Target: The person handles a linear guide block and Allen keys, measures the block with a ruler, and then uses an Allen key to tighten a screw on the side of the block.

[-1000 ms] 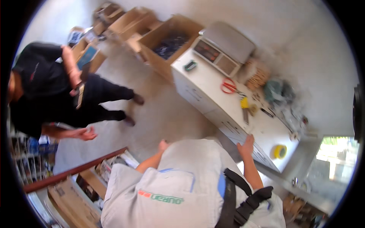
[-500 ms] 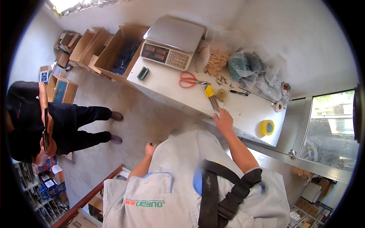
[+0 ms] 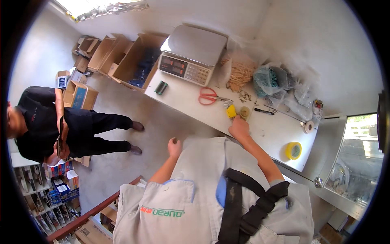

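Note:
On the white worktop [image 3: 185,97], my right hand [image 3: 239,128] is closed around the lower part of a hex key set [image 3: 230,111]. Its yellow holder and the bent metal ends stick out beyond my fingers; the long shafts are hidden. Beside the set lie red-handled scissors [image 3: 207,96] and a roll of clear tape [image 3: 244,112]. Several small metal pieces [image 3: 245,96] are scattered behind it. My left hand [image 3: 175,149] is held in the air in front of the worktop, fingers curled. Something small and dark shows at its fingertips, too small to name.
A scale [image 3: 193,49] stands at the back, near bags of wooden dowels [image 3: 239,75] and green pieces [image 3: 268,79]. Batteries [image 3: 161,88], a black marker [image 3: 264,111] and yellow tape [image 3: 293,150] lie on top. Another person [image 3: 44,122] stands left, near cardboard boxes [image 3: 142,61].
My right hand has moved up the hex key set, covering the shafts that showed before. My left hand has risen a little. The whole view has shifted slightly.

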Tool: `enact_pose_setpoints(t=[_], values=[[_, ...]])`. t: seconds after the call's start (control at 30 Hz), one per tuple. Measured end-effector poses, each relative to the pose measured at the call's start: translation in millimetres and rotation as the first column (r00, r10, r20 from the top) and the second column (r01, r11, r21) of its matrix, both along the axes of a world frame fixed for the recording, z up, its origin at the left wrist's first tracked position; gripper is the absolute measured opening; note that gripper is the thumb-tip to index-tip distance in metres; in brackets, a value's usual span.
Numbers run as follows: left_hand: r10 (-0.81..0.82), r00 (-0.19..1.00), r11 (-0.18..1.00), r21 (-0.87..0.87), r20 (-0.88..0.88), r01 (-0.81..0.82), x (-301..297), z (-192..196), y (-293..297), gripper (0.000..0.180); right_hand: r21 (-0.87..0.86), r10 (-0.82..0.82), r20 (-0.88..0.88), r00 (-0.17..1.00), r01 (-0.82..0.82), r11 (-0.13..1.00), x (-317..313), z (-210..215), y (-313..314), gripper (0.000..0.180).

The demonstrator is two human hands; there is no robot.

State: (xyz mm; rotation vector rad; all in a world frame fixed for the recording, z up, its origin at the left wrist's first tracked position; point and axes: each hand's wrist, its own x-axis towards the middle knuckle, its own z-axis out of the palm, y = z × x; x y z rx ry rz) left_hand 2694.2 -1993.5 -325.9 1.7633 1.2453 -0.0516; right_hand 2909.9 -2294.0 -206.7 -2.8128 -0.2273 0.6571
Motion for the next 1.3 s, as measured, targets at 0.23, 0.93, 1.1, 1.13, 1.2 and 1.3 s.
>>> enact_pose_setpoints(t=[0.23, 0.93, 1.1, 1.13, 1.2, 1.3], values=[[-0.288, 0.874, 0.902, 0.417, 0.391, 0.111, 133.5, 61.3, 73.1, 0.027, 0.327, -0.347, -0.442, 0.827, 0.509, 0.796, 6.4, -29.7, -25.3, 0.031], [-0.677, 0.695, 0.735, 0.178, 0.243, 0.654, 255.9, 99.1, 125.0, 0.045, 0.500, -0.091, -0.832, 0.548, 0.668, -0.551, -109.7, 80.8, 22.8, 0.039], [-0.406, 0.711, 0.504, -0.508, 0.574, 0.698, 214.8, 155.8, 32.8, 0.047, 0.471, -0.207, -0.854, 0.477, 0.540, -0.697, -164.7, 111.4, 4.5, 0.036], [-0.344, 0.737, 0.365, -0.640, 0.582, 0.676, 207.7, 182.0, 5.7, 0.048, 0.478, -0.229, -0.849, 0.476, 0.509, -0.716, -177.5, 108.3, -4.9, 0.036], [-0.301, 0.755, 0.193, -0.739, 0.582, 0.646, 196.4, 217.2, -43.6, 0.048, 0.433, -0.168, -0.845, 0.507, 0.465, -0.772, -201.6, 94.4, -25.9, 0.034], [-0.300, 0.801, -0.123, -0.854, 0.518, 0.506, 177.4, 248.5, -115.3, 0.052, 0.443, -0.285, -0.876, 0.389, 0.415, -0.795, -230.6, 115.0, -47.7, 0.030]])
